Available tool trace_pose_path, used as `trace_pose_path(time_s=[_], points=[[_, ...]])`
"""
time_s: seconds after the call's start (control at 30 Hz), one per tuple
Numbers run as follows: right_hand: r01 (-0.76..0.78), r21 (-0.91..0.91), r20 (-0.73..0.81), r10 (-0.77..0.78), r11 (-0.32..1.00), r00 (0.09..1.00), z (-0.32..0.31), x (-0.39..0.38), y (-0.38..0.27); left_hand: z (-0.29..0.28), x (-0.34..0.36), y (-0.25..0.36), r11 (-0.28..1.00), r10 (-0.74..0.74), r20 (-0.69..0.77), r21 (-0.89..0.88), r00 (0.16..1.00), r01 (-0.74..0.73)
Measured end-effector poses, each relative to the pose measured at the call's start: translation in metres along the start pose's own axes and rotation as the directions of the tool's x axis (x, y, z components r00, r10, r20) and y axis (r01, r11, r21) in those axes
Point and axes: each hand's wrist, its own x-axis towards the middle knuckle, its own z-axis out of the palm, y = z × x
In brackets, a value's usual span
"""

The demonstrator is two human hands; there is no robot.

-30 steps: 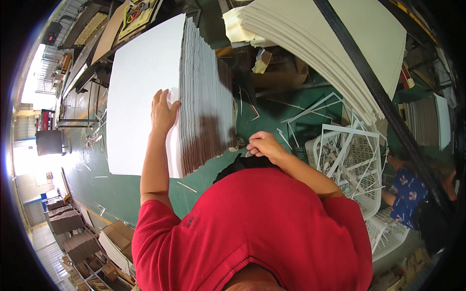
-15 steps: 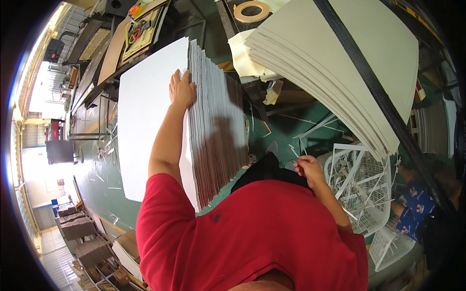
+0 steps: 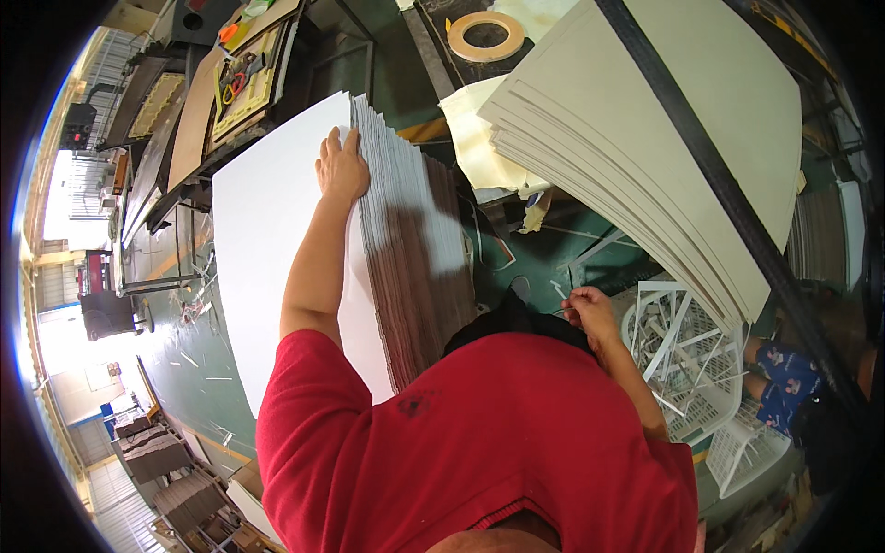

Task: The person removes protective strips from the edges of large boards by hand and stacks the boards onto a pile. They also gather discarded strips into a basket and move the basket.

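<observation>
A tall stack of large white cardboard sheets stands in front of me on the left, its layered cut edges facing right. My left hand lies flat on the top sheet, close to the right-hand edge and near the far corner. Its fingers are stretched out and slightly apart. My right hand hangs at waist height to the right, away from the stack. Thumb and fingers there are pressed together; whether something small is between them is hidden. A thin white scrap shows just beyond those fingertips.
Cream sheets fan out at the right, behind a dark diagonal bar. Below them, a white plastic basket holds paper strips. A tape roll lies on the far table. Another person's patterned blue clothing shows at far right.
The view has shifted a little. My left hand sits slightly closer to the stack's far corner. The fingers of my right hand look more curled in.
</observation>
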Motion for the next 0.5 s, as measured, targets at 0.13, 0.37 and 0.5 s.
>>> trace_pose_path(time_s=[0.13,0.37,0.5], points=[[-0.003,-0.063,-0.026,0.002,0.998,1.0,0.014,0.005,-0.007,-0.001,0.002,-0.003,1.0,0.0,0.012,0.004,1.0,0.0],[0.002,-0.116,-0.017,-0.004,0.993,1.0,0.014,0.015,-0.004,0.001,0.001,-0.003,1.0,-0.016,0.01,0.009,1.0,0.016],[0.037,-0.09,-0.022,-0.039,0.995,0.999,0.009,0.017,0.003,0.014,0.004,-0.013,1.0,0.016,-0.075,0.005,0.997,-0.015]])
